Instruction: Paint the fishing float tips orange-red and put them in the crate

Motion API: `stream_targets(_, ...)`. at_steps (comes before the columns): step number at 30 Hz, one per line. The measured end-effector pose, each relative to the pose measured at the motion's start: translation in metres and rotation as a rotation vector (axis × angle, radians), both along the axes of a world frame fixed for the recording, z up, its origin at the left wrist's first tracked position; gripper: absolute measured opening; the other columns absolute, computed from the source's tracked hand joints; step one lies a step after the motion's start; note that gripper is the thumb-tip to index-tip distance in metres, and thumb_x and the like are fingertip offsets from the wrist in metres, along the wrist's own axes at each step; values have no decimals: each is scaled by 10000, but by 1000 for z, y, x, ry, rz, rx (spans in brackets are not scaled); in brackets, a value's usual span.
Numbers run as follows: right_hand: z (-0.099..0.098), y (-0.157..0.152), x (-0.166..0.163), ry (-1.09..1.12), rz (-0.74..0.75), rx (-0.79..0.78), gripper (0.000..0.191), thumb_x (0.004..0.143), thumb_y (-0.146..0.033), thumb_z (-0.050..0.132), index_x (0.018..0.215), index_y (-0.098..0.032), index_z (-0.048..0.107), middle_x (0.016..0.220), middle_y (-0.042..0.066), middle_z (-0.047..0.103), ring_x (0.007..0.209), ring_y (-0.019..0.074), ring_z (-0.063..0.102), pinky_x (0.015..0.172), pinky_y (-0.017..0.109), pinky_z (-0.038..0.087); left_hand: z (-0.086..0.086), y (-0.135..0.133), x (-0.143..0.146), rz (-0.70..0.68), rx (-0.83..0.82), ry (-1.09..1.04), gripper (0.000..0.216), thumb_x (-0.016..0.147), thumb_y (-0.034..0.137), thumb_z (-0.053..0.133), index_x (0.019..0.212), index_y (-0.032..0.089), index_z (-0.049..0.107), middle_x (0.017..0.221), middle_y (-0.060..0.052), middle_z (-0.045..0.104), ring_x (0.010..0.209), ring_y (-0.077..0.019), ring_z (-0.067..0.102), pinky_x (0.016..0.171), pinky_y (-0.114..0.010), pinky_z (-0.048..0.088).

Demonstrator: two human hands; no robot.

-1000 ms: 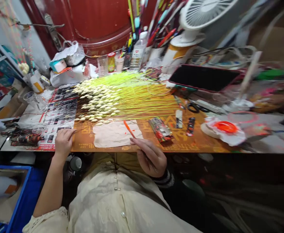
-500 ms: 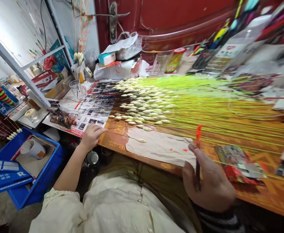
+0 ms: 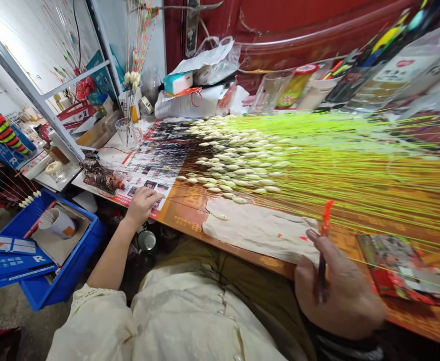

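Note:
My left hand point(image 3: 143, 204) is at the table's front edge, its fingers closed on the thin dark stem of a fishing float. That float's pale body point(image 3: 220, 216) lies over the left end of a cream cloth point(image 3: 257, 228) marked with small orange spots. In my right hand point(image 3: 342, 288), at the cloth's right end, is a paintbrush point(image 3: 325, 220) held upright, its tip coated in bright orange-red. Behind the cloth lie many more pale-bodied floats point(image 3: 242, 163), with dark stems to the left and yellow-green antennas to the right.
A stained, paint-smeared packet point(image 3: 400, 271) lies right of my right hand. Glass cups point(image 3: 127, 134), a jar point(image 3: 297, 87) and bottles point(image 3: 389, 75) line the back. A blue crate point(image 3: 92, 235) with a white cup point(image 3: 57, 221) stands on the left, below a metal frame point(image 3: 50, 115).
The view has shifted, so most things sit further right. My left hand and its float have moved slightly left relative to the cloth. My right hand still holds the paintbrush near the cloth's right end.

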State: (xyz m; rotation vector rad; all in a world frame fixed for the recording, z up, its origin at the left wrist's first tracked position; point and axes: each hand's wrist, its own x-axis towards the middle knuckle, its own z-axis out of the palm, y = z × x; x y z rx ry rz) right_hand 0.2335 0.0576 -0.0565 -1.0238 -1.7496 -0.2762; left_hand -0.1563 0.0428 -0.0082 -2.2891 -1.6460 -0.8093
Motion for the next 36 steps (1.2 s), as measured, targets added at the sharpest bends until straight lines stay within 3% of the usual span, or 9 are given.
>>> stream_targets(7, -1, 0, 0, 0, 14, 9, 675, 814, -158, 643, 1454, -263, 455, 1164, 119, 696, 996, 261, 702, 845, 334, 602, -3, 0, 0, -7, 9, 0, 352, 970, 179, 371, 1087, 231, 700, 944, -70, 667, 906, -186, 549, 863, -352, 442)
stream_targets(13, 1, -1, 0, -25, 5, 14, 673, 807, -154, 641, 1448, -252, 462, 1209, 70, 680, 994, 269, 706, 849, 346, 616, -3, 0, -1, -55, 69, -12, 340, 975, 180, 377, 1096, 207, 693, 924, -68, 669, 896, -182, 536, 845, -341, 439)
stream_targets(20, 5, -3, -2, -34, 33, 30, 669, 791, -100, 642, 1435, -187, 481, 1198, 115, 678, 1000, 289, 704, 879, 357, 610, -3, 0, -1, -23, 39, 4, 346, 964, 159, 388, 1082, 227, 706, 923, -66, 669, 899, -179, 550, 850, -337, 444)
stream_targets(30, 15, -4, -6, 35, 86, -82, 616, 872, -102, 554, 1464, -215, 429, 1266, 133, 646, 1125, 248, 657, 963, 359, 565, 23, -5, -13, -27, 50, 21, 377, 929, 119, 398, 1116, 234, 704, 960, -70, 692, 940, -197, 581, 891, -364, 466)
stream_targets(33, 19, 1, -8, 81, 90, -122, 576, 919, -141, 503, 1478, -224, 389, 1287, 131, 630, 1177, 239, 625, 994, 403, 549, 29, 2, 5, -90, 56, 99, 368, 910, 146, 501, 1235, 245, 645, 1071, -80, 688, 1021, -223, 579, 957, -397, 451)
stream_targets(36, 22, 8, -6, 127, 130, -160, 558, 939, -156, 471, 1483, -231, 372, 1334, 123, 597, 1249, 227, 574, 1036, 411, 523, 30, 15, 51, -188, 75, 167, 443, 890, 176, 584, 1326, 254, 572, 1176, -83, 668, 1071, -240, 575, 991, -408, 438)
